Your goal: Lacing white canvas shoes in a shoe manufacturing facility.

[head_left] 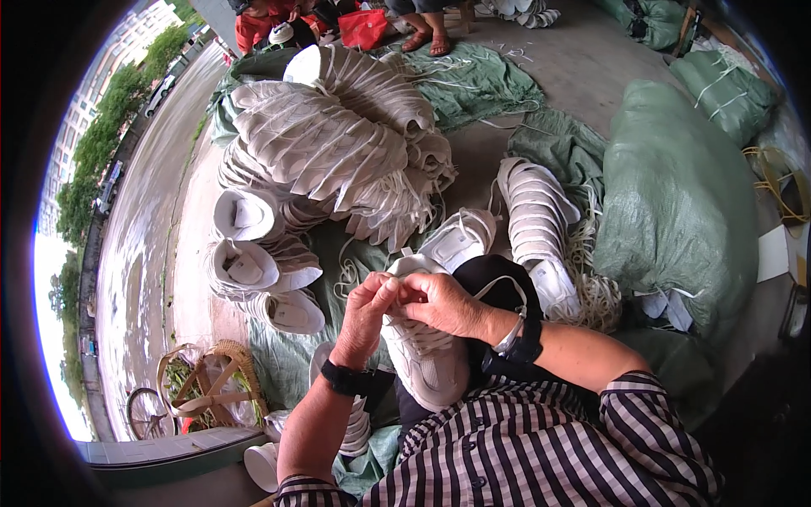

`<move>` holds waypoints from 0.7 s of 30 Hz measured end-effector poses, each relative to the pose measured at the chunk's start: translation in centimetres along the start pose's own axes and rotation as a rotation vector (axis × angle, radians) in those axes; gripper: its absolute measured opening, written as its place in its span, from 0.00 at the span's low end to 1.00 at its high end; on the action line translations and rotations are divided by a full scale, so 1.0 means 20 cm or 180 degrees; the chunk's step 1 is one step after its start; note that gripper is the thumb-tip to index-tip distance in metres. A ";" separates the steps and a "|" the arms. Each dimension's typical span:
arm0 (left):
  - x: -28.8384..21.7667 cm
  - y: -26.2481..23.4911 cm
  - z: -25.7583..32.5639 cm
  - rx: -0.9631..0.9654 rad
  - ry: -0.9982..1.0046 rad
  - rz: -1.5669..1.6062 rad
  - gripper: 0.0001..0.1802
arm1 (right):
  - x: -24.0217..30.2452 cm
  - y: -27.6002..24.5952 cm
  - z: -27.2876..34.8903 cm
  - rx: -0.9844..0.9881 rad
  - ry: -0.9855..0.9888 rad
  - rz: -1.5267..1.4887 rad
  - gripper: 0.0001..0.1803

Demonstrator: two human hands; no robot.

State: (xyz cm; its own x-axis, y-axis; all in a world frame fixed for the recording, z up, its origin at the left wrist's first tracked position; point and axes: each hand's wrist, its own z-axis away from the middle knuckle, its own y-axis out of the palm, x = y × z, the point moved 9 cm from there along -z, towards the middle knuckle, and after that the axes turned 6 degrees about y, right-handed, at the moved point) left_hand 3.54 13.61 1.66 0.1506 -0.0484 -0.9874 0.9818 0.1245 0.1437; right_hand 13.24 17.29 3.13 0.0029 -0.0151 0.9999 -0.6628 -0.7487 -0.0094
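A white shoe upper (pixel 427 367) rests over my lap with its toe toward me, laces crossing its front. My left hand (pixel 363 317) is closed, thumb and fingers pinched together at the upper's top lacing. Against it, my right hand (pixel 443 304) is closed too, its fingertips meeting the left ones. A white shoelace (pixel 507 279) loops from behind the right hand toward that wrist; the piece between the fingertips is mostly hidden. Just beyond my hands lies another white shoe upper (pixel 460 239).
A large heap of nested white uppers (pixel 321 139) stands ahead. Another stack (pixel 536 211) lies to the right beside a bundle of laces (pixel 596 287). A big green sack (pixel 676 203) bulges at far right. A woven basket (pixel 215 380) sits at left. Other people (pixel 274 21) sit at the back.
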 end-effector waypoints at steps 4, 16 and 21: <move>0.01 0.02 0.00 0.0024 0.0082 0.0059 0.10 | -0.01 -0.02 0.04 -0.0592 -0.0222 0.0385 0.06; -0.39 0.31 0.00 0.1146 0.1157 -0.1414 0.09 | 0.90 -0.10 0.15 0.0160 -0.1984 0.0314 0.03; -0.21 0.09 -0.01 -0.0039 0.0099 -0.0523 0.14 | 0.62 -0.37 0.05 -0.0236 -0.0909 -0.1510 0.06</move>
State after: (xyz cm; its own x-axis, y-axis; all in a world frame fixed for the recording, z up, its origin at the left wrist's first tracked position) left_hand 4.60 14.27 6.11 -0.0156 -0.0385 -0.9991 0.9914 0.1294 -0.0204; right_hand 18.86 22.02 15.58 0.5097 0.1255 0.8512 -0.5902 -0.6688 0.4520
